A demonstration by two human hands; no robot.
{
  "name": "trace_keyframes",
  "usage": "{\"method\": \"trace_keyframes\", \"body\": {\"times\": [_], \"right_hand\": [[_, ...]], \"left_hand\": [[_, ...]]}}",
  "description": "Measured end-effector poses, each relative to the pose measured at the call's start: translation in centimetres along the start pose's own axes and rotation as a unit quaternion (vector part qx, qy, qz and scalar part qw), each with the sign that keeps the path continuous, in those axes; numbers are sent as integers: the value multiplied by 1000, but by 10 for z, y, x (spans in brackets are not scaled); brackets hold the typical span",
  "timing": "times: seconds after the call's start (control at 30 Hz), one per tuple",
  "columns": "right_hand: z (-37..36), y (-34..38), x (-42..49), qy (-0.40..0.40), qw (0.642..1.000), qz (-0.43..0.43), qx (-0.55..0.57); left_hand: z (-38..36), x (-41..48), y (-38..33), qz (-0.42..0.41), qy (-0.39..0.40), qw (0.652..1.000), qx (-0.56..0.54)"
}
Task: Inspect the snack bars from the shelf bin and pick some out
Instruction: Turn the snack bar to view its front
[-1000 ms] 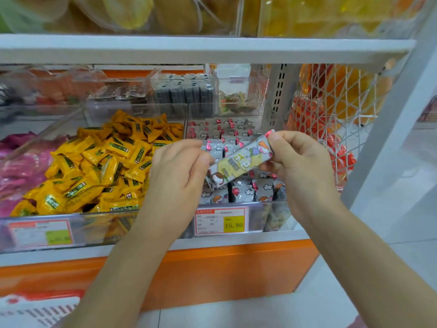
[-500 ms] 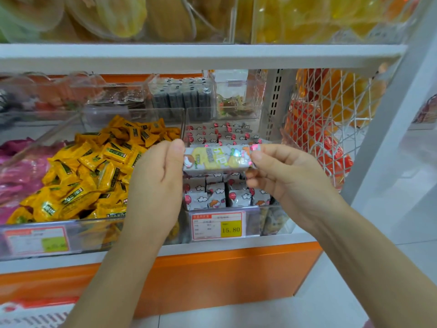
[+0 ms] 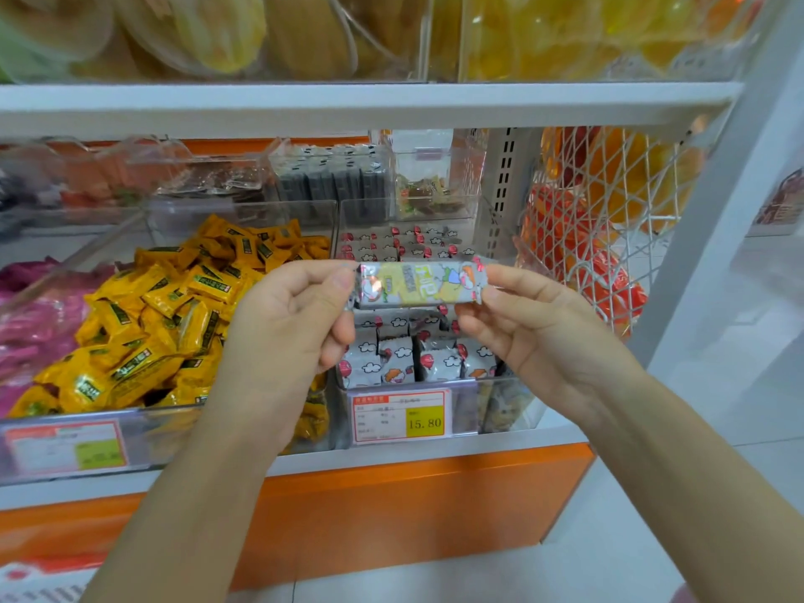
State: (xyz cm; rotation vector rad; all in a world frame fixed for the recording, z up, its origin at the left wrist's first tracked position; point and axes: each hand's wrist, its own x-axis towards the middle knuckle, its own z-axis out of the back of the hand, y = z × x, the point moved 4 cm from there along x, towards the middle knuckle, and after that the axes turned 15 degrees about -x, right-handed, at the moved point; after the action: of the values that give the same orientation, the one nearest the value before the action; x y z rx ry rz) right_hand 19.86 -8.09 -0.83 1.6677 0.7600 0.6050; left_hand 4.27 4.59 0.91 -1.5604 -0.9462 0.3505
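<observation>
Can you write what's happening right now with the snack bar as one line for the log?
step: inspecting | left hand: grips snack bar left end | right hand: grips right end | bar: level, above clear bin

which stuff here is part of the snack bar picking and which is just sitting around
In the job: snack bar held at its ends by left hand and right hand; clear bin of matching bars.
Lying about: yellow packets, pink packets, net bag.
</observation>
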Motion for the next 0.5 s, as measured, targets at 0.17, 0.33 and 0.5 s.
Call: {"method": "trace_keyframes", "body": {"times": [0.17,0.33,0.5], "right_hand": [[-6,9,-7,12,987,67,-145],[-7,13,-7,-6,984,91,-156],[0,20,-3,-31,979,130,-155]], "left_hand": [[-2,-1,-6,-75,14,994,84],[-6,-3,-8,-111,28,983,142],[-4,0,-6,-101,1,989,108]]}}
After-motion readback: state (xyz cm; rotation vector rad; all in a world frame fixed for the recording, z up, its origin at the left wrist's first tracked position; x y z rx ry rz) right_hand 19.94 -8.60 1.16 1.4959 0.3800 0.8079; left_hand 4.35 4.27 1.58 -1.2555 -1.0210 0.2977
